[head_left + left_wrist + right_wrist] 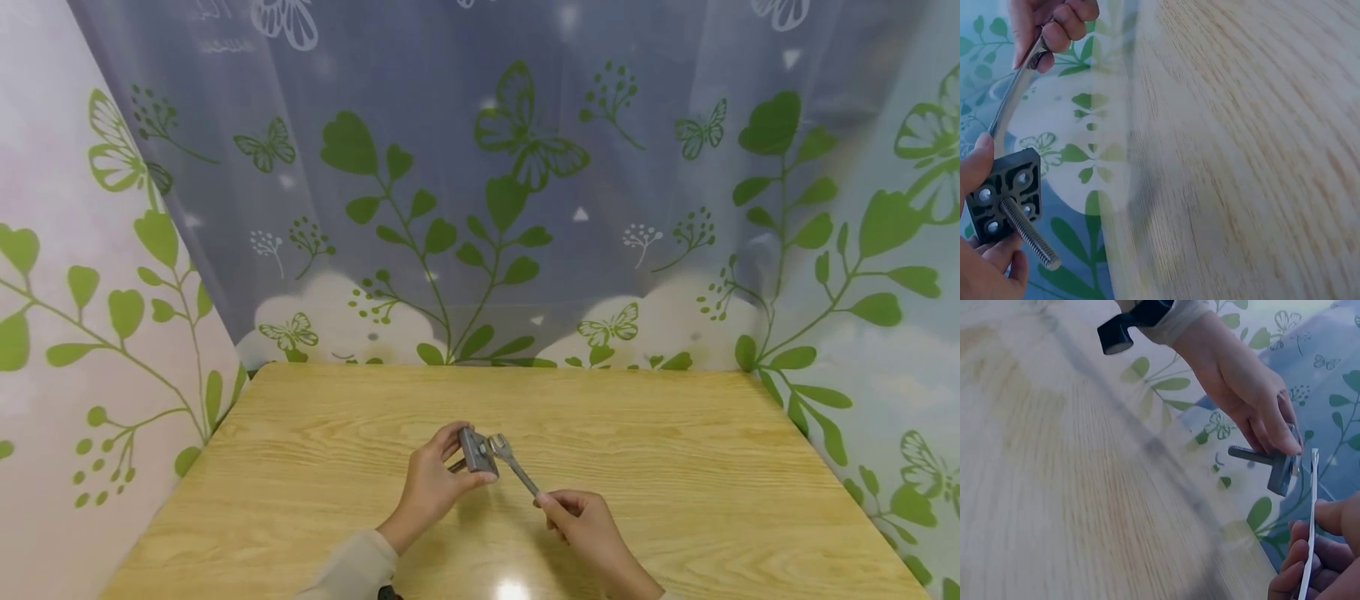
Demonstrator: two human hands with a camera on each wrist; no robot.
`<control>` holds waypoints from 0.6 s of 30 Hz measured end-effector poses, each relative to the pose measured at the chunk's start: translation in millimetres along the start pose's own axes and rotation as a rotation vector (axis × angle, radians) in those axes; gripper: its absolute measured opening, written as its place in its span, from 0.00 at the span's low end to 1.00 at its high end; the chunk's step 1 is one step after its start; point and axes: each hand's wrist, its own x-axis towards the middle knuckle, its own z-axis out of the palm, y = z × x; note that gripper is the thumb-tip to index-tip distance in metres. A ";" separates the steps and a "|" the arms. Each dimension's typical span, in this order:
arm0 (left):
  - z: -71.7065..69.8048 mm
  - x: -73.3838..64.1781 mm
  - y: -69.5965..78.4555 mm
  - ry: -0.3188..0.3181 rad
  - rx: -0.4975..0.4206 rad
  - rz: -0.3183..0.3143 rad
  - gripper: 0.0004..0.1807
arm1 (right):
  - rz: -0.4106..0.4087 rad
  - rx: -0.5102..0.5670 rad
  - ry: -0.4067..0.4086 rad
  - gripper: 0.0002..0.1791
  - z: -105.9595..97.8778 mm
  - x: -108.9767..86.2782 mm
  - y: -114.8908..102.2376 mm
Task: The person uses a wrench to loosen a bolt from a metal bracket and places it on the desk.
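Block (pixel 472 452): one, dark, square, held up above the tabletop (pixel 675 450). One threaded rod (pixel 1030 233) stands out of one face; one metal nut or bolt head, can't tell which, on the other. Judged: rod already fitted; wrench not yet seated; tightness can't be told. Left hand (pixel 435 475) pinches block edges, thumb against fingers. Wrench (pixel 520 472): one, open end near the nut side, apart in right wrist view. Right hand (pixel 588 529) grips its handle. Hands: two.
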 end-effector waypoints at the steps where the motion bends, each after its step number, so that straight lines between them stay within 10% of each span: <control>1: 0.4 0.1 0.3 0.014 0.016 0.007 0.43 | 0.005 0.009 -0.007 0.22 2.7 -1.4 -0.5; 18: 2.8 -0.7 2.3 0.074 0.061 0.035 0.42 | 0.029 0.195 -0.148 0.23 22.1 -8.7 0.8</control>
